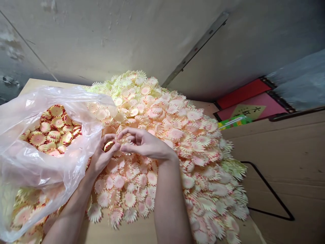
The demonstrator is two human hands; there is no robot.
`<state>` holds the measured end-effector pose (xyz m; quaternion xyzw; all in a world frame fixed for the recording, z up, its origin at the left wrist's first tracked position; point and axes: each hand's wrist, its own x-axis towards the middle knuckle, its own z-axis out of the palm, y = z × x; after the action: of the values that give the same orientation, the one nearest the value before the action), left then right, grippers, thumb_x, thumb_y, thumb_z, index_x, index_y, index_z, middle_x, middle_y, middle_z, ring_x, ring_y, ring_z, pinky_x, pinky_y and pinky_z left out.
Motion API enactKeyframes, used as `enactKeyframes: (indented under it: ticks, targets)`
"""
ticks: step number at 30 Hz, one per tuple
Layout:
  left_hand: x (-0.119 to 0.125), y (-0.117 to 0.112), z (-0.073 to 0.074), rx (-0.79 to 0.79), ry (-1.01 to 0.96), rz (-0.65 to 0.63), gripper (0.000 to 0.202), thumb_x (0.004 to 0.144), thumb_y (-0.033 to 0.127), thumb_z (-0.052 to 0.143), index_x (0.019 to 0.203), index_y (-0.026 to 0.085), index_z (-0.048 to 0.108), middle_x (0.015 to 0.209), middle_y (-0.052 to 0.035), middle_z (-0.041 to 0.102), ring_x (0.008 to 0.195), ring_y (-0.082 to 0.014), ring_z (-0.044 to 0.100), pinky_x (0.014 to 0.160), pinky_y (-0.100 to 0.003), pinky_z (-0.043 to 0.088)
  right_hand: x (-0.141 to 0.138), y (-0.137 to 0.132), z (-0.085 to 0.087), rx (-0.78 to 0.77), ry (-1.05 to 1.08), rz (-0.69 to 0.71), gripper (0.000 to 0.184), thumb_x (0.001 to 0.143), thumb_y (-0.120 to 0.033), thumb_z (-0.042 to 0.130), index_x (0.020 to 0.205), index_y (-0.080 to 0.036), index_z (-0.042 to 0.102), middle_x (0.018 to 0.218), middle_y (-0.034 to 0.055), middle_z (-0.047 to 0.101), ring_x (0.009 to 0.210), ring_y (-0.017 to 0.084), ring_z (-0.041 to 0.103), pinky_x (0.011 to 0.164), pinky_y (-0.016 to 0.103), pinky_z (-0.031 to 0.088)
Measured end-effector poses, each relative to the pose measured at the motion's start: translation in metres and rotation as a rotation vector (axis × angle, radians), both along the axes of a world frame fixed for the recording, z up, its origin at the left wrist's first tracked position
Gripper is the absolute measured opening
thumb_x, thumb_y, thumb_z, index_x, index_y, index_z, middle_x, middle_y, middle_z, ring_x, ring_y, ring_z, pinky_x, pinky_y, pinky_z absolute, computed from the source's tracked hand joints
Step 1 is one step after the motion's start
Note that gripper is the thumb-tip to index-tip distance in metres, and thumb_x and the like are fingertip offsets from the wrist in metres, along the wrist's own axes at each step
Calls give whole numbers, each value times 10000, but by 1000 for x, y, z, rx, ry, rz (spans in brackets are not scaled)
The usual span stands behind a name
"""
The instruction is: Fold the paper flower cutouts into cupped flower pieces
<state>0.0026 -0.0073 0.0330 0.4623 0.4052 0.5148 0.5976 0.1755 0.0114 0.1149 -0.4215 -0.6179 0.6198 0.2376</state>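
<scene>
A broad heap of artificial flower petal pieces [175,134], pale pink and cream with fringed edges, spreads over the table. Over its left part, my left hand [101,157] is closed round a small yellow petal piece with a red edge [108,146]; whether it is one or a stack I cannot tell. Close to its fingertips, my right hand [144,144] pinches a pale petal piece [125,141] between thumb and fingers. Left of my hands lies a clear plastic bag [86,135], its mouth open, with curled red-edged petal pieces [54,128] inside.
The wooden table [116,234] shows at the front edge. A grey wall [114,40] stands behind the heap. On the right are a cardboard sheet [286,152], a black metal frame [269,183] and a red and pink box [251,101]. More petal pieces lie below the bag.
</scene>
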Motion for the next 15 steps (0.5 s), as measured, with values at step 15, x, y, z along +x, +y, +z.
enactKeyframes:
  ticks: [15]
  targets:
    - [1,-1,-14,-234,-155,106,398,607,449,882,773,187,634,787,29,646,730,-96,583,726,-204,472,23,-7,12,296,-224,-555,320,844,-473,699,999,-217,586,502,-85,442,458,95,372,468,236,299]
